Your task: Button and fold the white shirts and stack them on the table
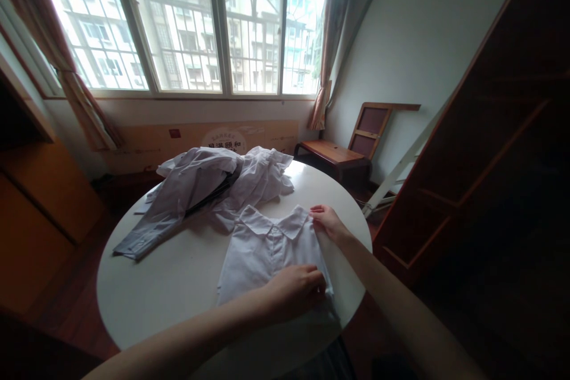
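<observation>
A white collared shirt (256,258) lies front up on the round white table, its collar pointing away from me and its sides folded into a narrow shape. My left hand (299,288) reaches across its lower front, with curled fingers gripping the cloth near the right edge; the fingertips are partly hidden. At the shirt's right shoulder, beside the collar (294,222), my right hand (328,221) pinches the edge between thumb and fingers. The shirt's lower end is partly covered by my left forearm.
A loose pile of white and grey shirts (200,181) covers the far left of the table (146,291). Behind the table stand a large cardboard box (276,130) and a wooden chair (333,153). A dark red wooden panel (449,178) leans close on the right.
</observation>
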`<act>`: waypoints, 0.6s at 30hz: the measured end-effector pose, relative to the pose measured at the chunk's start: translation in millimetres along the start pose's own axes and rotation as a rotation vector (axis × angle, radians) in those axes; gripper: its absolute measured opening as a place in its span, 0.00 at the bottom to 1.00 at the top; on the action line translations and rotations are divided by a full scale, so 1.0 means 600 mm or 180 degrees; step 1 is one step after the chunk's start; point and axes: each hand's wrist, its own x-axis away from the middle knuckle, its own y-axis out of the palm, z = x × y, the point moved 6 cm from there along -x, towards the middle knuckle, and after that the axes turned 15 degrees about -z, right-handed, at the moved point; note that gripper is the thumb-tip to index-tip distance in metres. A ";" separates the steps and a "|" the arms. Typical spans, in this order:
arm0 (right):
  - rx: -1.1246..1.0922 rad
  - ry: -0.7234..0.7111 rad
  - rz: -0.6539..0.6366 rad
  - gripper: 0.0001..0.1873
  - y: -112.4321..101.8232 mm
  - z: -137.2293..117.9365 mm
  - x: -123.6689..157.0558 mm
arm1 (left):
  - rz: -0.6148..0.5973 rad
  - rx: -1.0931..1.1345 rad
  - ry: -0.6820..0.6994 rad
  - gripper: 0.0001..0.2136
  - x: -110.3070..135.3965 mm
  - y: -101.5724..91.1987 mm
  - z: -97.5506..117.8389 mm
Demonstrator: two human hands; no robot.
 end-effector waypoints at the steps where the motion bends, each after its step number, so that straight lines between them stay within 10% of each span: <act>1: -0.0027 -0.0015 0.0065 0.07 -0.006 -0.001 0.001 | 0.0017 -0.0015 0.0017 0.06 0.001 -0.001 0.001; 18: 0.0427 -0.0157 -0.0529 0.12 0.012 0.004 -0.001 | -0.0048 -0.0341 0.0479 0.10 -0.028 0.011 0.014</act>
